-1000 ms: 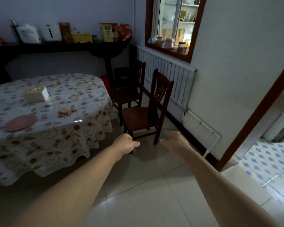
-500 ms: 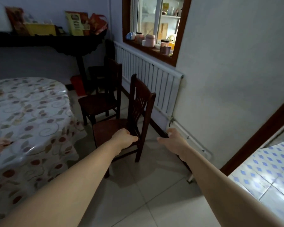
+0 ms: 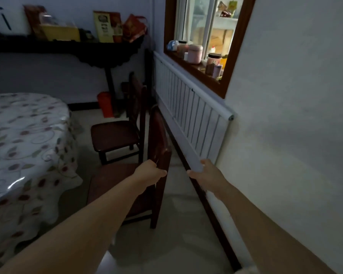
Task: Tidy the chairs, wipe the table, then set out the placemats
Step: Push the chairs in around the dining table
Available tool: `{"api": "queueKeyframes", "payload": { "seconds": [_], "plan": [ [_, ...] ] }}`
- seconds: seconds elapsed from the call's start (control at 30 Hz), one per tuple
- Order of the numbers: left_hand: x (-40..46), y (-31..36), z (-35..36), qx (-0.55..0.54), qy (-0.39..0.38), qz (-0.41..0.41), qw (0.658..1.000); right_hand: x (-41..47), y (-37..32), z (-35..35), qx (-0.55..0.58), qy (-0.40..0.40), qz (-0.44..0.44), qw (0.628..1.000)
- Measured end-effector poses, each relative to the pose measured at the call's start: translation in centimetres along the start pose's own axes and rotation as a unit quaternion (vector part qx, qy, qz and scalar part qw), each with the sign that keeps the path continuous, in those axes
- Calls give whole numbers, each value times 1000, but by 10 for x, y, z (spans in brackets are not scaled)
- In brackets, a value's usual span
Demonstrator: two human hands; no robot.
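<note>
Gripping the top of the near chair's [image 3: 158, 135] backrest, the left hand [image 3: 150, 172] has its fingers curled over the wood and its thumb pointing toward the right. This dark wooden chair stands on the pale tiled floor [image 3: 176, 244] between the table [image 3: 28, 145] and the wall, with its back toward the radiator [image 3: 190, 107] and its seat facing the table. The right hand [image 3: 203, 174] hangs in the air just beside the chair back, apart from it, with loose, relaxed fingers that hold nothing; it shows in front of the radiator's lower edge.

A second chair [image 3: 117, 133] of the same dark wood stands just beyond the first, also with its back to the radiator. The table sits on the left under a glossy cloth printed with leaves and swirls, its hem hanging down near the front of the near chair's seat.

Along the far wall a dark shelf [image 3: 67, 46] carries boxes and packets. An orange bin [image 3: 105, 104] stands on the floor below it, behind the second chair. A wood-framed window [image 3: 234, 56] above the radiator has jars and small containers lined up on its sill, the only brightly lit spot in the dim room.
</note>
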State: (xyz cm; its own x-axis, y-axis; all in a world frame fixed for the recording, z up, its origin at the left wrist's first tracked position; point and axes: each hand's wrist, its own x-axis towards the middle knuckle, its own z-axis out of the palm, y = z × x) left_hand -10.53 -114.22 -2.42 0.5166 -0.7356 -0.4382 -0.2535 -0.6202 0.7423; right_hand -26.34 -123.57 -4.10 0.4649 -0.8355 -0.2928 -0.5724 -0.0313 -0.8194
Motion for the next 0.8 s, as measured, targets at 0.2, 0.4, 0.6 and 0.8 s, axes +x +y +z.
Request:
{"api": "queueKeyframes", "payload": {
  "seconds": [0.2,0.4,0.6,0.8],
  "plan": [
    [64,34,5,-10,51,-42,998,104,-20,-26,-51,-63,-37,996],
    [143,44,-7,-20,99,-52,993,189,-45,-18,-98,-113,-81,985],
    [214,51,2,-32,87,-75,993,265,-58,-1,-141,-168,-107,970],
    [260,51,15,-23,66,-119,990,329,-64,14,-238,-222,-211,922]
  ]
}}
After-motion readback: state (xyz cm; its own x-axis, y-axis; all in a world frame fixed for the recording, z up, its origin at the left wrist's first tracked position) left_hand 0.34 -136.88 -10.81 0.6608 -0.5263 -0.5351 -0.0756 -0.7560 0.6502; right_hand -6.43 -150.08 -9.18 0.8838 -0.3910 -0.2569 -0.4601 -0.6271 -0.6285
